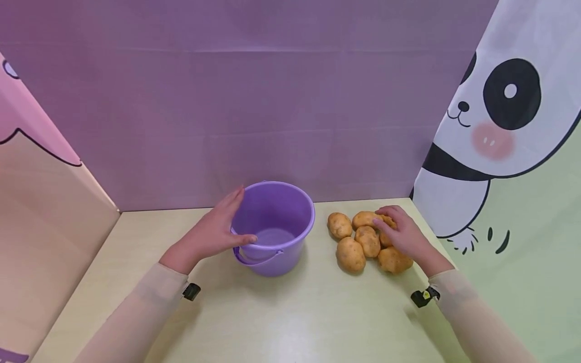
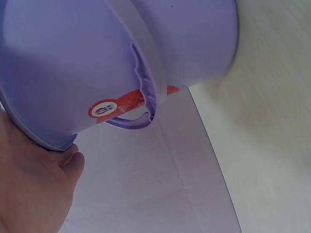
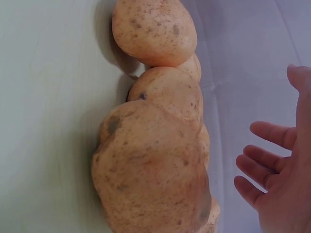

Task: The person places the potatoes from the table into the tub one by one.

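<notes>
A purple bucket (image 1: 272, 259) stands upright on the table, its mouth facing up and its handle hanging down at the front. My left hand (image 1: 218, 227) rests on the left side of its rim, fingers and thumb spread along it, the thumb tip reaching over the front edge. The left wrist view shows that hand (image 2: 34, 179) against the rim of the bucket (image 2: 58, 63). To the right lies a group of several potatoes (image 1: 351, 254). Above its far right part is my right hand (image 1: 404, 232), fingers loosely bent; in the right wrist view it stands apart from the potatoes (image 3: 150, 170).
The pale table (image 1: 281, 327) meets a purple cloth backdrop (image 1: 272, 101) just behind the bucket and potatoes. A panda-printed panel (image 1: 522, 212) rises along the right edge, and a pink and beige panel (image 1: 45, 217) along the left.
</notes>
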Demonstrator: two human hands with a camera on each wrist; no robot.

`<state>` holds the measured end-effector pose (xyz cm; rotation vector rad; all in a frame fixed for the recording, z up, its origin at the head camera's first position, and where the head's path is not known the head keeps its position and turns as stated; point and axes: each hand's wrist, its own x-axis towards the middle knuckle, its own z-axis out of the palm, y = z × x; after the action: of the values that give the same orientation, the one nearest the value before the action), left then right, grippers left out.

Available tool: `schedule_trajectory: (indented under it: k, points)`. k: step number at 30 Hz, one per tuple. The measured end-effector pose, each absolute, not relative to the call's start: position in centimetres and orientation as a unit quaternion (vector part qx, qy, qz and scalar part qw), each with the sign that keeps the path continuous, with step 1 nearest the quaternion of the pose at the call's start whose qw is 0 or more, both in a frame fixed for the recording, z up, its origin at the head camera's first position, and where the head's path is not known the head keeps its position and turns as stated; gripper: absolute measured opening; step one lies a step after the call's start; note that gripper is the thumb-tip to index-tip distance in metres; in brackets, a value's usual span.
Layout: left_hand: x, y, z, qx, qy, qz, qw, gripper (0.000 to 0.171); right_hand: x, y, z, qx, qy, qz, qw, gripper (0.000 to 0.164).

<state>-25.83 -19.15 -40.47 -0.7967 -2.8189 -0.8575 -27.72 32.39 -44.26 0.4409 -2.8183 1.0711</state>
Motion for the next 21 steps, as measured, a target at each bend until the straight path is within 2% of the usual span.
schedule_trajectory:
  k: [9,14,21]
  points:
    - [-25.6,-19.1,-40.3,-0.258,-0.924,-0.278,0.044,0.130,-27.0,32.9,-44.9,0.172,-0.921,0.343,0.064,0.045]
    - [-25.7,-19.2,-40.5,-0.259,-0.924,-0.277,0.045,0.128,-26.0,33.3,-45.8,0.213,-0.918,0.317,0.111,0.038]
    - [-25.8,-19.2,-40.7,-0.262,-0.923,-0.277,0.050,0.127,-24.7,34.0,-46.9,0.259,-0.910,0.279,0.161,0.043]
